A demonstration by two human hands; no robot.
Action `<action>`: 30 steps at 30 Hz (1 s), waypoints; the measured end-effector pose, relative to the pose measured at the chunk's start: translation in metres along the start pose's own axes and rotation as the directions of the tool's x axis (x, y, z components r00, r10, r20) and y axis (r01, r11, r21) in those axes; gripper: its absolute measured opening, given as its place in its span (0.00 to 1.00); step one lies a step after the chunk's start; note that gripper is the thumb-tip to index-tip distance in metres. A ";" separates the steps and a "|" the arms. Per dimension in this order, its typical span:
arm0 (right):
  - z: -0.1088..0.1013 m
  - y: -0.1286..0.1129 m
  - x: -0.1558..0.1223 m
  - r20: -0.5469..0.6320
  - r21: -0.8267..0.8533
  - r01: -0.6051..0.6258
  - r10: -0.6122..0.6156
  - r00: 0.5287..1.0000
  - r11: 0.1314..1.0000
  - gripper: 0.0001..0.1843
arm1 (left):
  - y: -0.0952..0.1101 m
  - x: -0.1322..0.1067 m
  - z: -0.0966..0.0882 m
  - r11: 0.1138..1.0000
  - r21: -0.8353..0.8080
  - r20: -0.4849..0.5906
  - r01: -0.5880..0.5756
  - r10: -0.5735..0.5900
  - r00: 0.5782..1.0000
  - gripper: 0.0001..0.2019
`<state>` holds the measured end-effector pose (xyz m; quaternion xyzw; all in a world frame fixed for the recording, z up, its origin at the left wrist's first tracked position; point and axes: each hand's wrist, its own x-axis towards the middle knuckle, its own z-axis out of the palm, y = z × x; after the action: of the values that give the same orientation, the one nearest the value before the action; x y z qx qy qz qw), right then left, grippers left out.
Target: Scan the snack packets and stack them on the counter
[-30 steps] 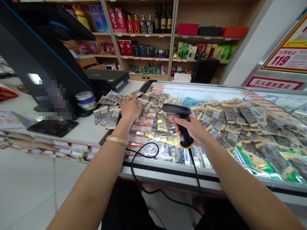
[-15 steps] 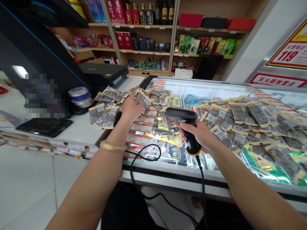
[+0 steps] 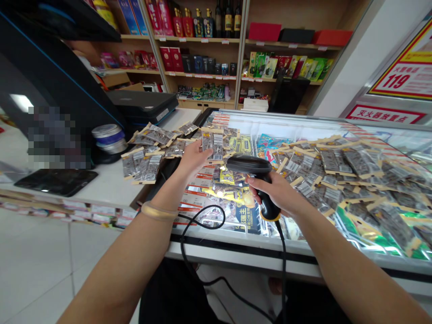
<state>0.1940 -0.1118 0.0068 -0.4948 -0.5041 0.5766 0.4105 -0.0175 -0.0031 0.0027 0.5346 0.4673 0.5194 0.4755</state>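
Note:
My right hand (image 3: 277, 192) grips a black barcode scanner (image 3: 254, 171) by its handle, the head pointing left, its black cable (image 3: 202, 252) looping down over the freezer's front edge. My left hand (image 3: 193, 156), a gold bangle on its wrist, holds up a small clear packet with a tan header card (image 3: 212, 142) just left of the scanner head. Several like packets lie in a pile on the white counter (image 3: 143, 153) and spread over the glass freezer lid (image 3: 340, 171).
A glass-topped chest freezer (image 3: 270, 252) runs across in front of me. At left stand a black register screen (image 3: 57, 85), a black printer (image 3: 141, 104) and tape rolls (image 3: 106, 137). Wooden shelves (image 3: 243, 42) with bottles and boxes line the back wall.
My left hand took one packet off the pile and lifted it toward the scanner head. My right hand kept the scanner, shifting slightly right and down.

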 end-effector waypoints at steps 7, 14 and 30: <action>0.000 0.000 0.001 -0.022 0.026 -0.028 0.028 0.999 0.999 0.18 | -0.003 0.002 -0.001 0.999 -0.032 0.011 -0.014 0.014 1.000 0.16; -0.003 0.006 0.004 -0.025 0.048 -0.019 0.020 0.999 0.999 0.18 | -0.002 0.002 -0.001 0.999 -0.036 0.014 -0.001 0.001 1.000 0.16; -0.021 -0.015 -0.016 -0.165 0.149 0.094 -0.069 0.984 0.984 0.22 | 0.017 -0.007 0.036 0.993 0.069 -0.035 0.093 -0.090 0.995 0.34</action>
<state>0.2171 -0.1213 0.0243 -0.4842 -0.4431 0.5557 0.5103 0.0185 -0.0126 0.0182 0.5207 0.5170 0.4887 0.4720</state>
